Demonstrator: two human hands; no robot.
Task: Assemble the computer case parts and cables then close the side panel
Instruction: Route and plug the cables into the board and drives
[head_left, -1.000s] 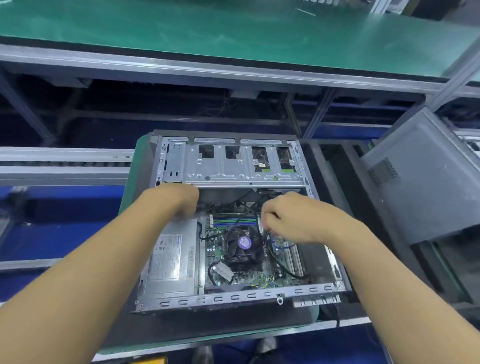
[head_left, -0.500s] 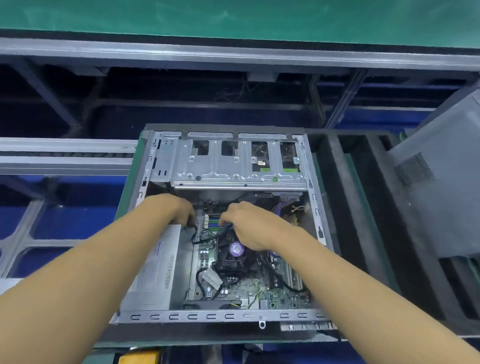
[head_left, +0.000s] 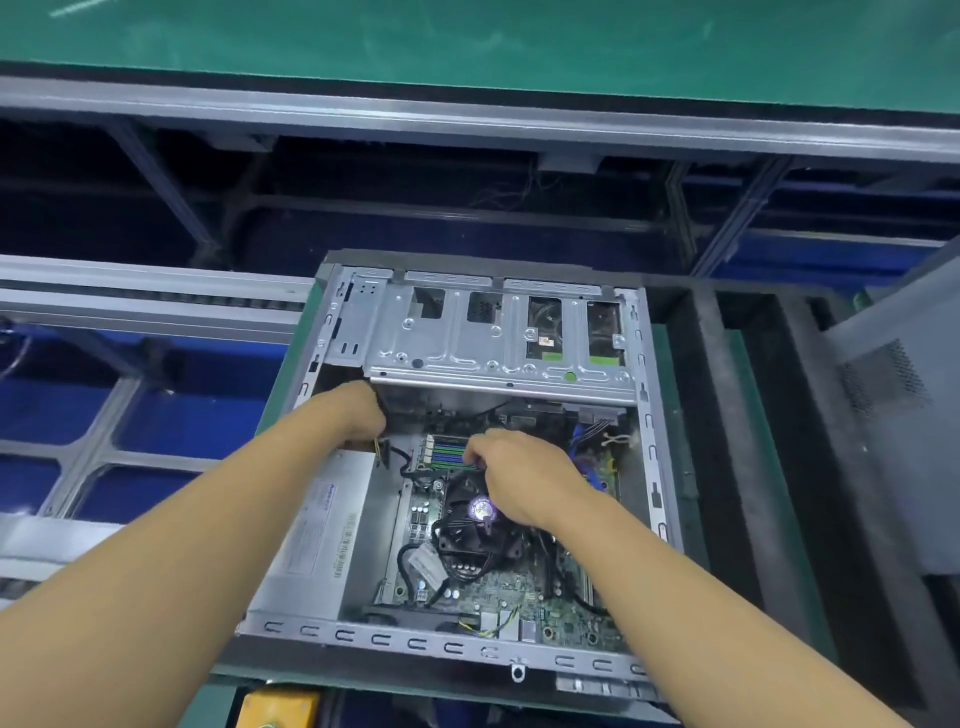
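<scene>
Green tabletop (head_left: 289, 370) holds the open computer case (head_left: 379, 638) mid-frame. Right hand (head_left: 519, 475) fingers pinch a black cable (head_left: 415, 474) over the memory slots (head_left: 447, 451). Left hand (head_left: 356, 415) fingers curl into the shadowed corner, can't tell what they're gripping.

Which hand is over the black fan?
The right hand, above the fan; the left hand is by the left wall of the case.

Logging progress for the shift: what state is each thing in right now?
Computer case: open, lying on its side.
Side panel: off, standing to the right.
Left hand: inside the case's far left corner, fingers hidden.
Right hand: fingers curled over the memory slots, grasp unclear.
</scene>
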